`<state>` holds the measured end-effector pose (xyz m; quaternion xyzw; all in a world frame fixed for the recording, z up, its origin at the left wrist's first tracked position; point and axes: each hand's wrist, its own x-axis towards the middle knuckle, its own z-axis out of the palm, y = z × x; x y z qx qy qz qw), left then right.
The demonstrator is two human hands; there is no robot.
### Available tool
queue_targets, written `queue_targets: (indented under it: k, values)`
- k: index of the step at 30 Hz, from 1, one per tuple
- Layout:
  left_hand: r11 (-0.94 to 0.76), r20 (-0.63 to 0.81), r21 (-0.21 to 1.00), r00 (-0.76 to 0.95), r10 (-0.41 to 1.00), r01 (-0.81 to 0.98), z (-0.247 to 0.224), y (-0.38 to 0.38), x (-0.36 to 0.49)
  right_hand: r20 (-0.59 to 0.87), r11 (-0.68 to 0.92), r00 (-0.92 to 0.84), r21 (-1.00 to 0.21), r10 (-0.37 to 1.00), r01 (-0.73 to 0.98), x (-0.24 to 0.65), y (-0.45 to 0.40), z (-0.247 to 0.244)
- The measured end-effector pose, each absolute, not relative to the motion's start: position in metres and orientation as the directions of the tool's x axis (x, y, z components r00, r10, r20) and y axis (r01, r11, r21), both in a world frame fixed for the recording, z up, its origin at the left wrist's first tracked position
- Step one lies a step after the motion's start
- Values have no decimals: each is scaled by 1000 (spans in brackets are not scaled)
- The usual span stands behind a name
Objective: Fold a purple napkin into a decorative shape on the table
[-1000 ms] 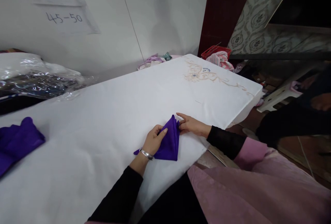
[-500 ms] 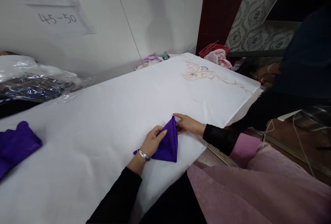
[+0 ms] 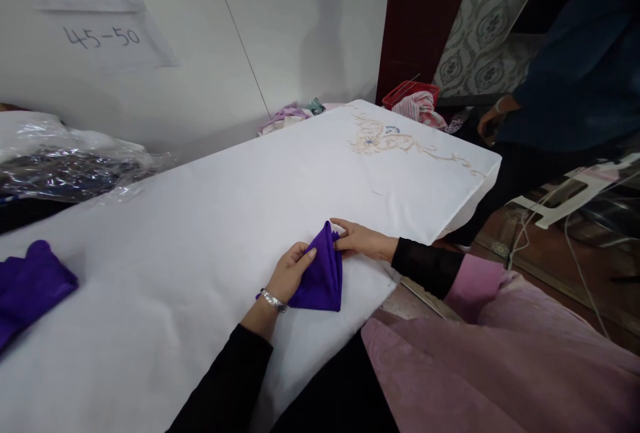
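A purple napkin, folded into a triangular shape with a point at the top, lies on the white tablecloth. My left hand grips its left side, thumb on top and fingers underneath. At the right edge near the point, my right hand has its fingers in at the layers, which stand a little apart there. The tips of those fingers are partly hidden by the cloth. A second purple cloth, loosely folded, lies at the far left of the table.
Clear plastic bags with cloth sit at the left back. Crumpled fabrics lie along the wall, with a red basket beyond the far corner. A co-worker stands at right by a white plastic stool.
My right fingers have moved into the napkin's right edge, where ruffled layers now show. My left hand keeps its hold. The co-worker's hand has come into view.
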<state>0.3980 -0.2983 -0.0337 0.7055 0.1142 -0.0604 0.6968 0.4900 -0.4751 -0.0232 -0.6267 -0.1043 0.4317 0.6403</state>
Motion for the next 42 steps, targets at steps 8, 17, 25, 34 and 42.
queue_targets:
  k: [8,17,25,34,42]
  values:
    - [21,-246,969,967,60,245,-36,-297,399,-408,-214,675,-910,615,-355,488,-469,-25]
    - [35,-239,971,968,79,237,-35,-296,400,-386,-109,638,-897,666,-428,490,-476,-34]
    - [29,-236,972,968,84,234,-36,-296,399,-402,-117,616,-886,678,-449,486,-479,-22]
    - [18,-255,967,965,67,255,-31,-299,398,-366,-213,690,-930,625,-300,486,-468,-33]
    - [107,-228,971,963,143,214,-38,-291,401,-401,-83,664,-886,632,-456,488,-477,-41]
